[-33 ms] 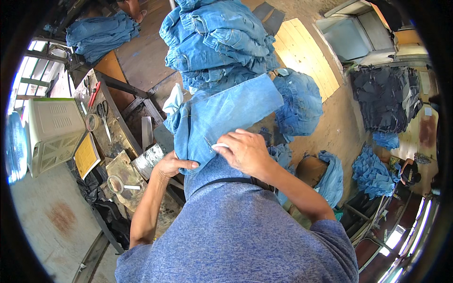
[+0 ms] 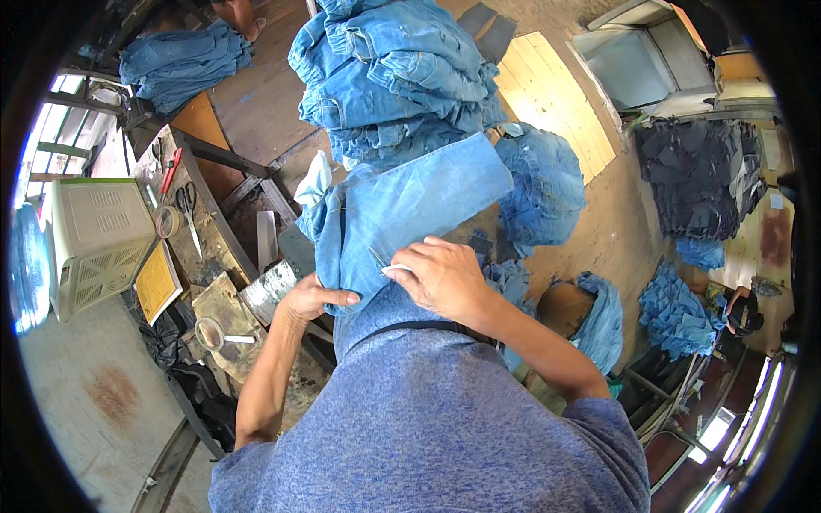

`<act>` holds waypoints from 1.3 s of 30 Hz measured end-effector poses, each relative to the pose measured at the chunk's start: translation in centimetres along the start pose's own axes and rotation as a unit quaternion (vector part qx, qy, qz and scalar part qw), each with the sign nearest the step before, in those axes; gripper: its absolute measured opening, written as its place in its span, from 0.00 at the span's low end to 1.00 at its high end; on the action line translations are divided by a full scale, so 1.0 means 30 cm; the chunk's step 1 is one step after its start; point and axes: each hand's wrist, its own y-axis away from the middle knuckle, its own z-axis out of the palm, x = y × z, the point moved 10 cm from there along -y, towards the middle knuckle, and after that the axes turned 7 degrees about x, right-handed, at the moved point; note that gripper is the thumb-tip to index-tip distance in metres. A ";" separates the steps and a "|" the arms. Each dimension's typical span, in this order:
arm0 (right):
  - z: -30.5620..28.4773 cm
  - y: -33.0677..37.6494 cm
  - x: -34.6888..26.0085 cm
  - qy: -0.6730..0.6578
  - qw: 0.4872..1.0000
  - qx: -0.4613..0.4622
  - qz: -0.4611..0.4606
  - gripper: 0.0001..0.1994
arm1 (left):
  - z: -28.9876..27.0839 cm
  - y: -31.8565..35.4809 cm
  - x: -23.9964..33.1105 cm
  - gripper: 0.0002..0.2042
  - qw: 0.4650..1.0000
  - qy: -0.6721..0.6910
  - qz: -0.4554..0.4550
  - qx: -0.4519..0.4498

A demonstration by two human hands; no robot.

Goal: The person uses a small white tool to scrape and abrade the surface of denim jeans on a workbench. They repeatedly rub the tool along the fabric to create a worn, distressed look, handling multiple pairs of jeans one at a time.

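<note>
A light-blue pair of jeans (image 2: 419, 192), one leg showing, lies across my lap and against the tall stack in front. My left hand (image 2: 315, 301) grips its near left edge, thumb on top and fingers underneath. Above the cloth, my right hand (image 2: 440, 278) is closed around a small white object (image 2: 398, 268), mostly covered by the fingers; its kind cannot be made out. A thin dark tip shows on the denim just beyond it. White cloth (image 2: 315, 179) sticks out at the far left of the jeans.
A tall stack of jeans (image 2: 393, 77) stands ahead, with a denim bundle (image 2: 540, 188) to its right. Scissors (image 2: 188, 214) and a tape roll (image 2: 167, 222) lie on the worn table at left. Dark cloth pieces (image 2: 697, 179) are piled at right. Another person (image 2: 742, 312) is at far right.
My right hand has shifted very slightly toward me. The left hand and the jeans stay in place.
</note>
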 end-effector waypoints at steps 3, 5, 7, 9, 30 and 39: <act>-0.025 -0.005 0.010 0.088 0.995 0.036 0.003 0.10 | -0.002 -0.002 0.000 0.33 1.000 -0.002 -0.014 0.007; -0.018 -0.005 0.014 0.075 0.997 0.035 0.002 0.09 | 0.005 -0.003 0.005 0.33 1.000 0.014 -0.005 0.001; 0.015 -0.004 0.024 0.026 1.000 -0.005 -0.008 0.09 | 0.004 -0.004 -0.002 0.34 1.000 0.013 -0.014 0.005; 0.002 -0.018 0.128 0.059 0.996 0.010 0.059 0.09 | -0.006 -0.012 0.013 0.34 1.000 0.005 -0.002 0.019; 0.245 -0.044 0.715 -0.163 0.911 -0.078 0.371 0.38 | 0.317 -0.332 0.099 0.16 0.969 0.180 0.008 0.169; 0.121 -0.083 0.653 -0.106 0.969 0.103 0.200 0.16 | 0.258 -0.284 0.082 0.16 0.958 0.182 0.069 0.212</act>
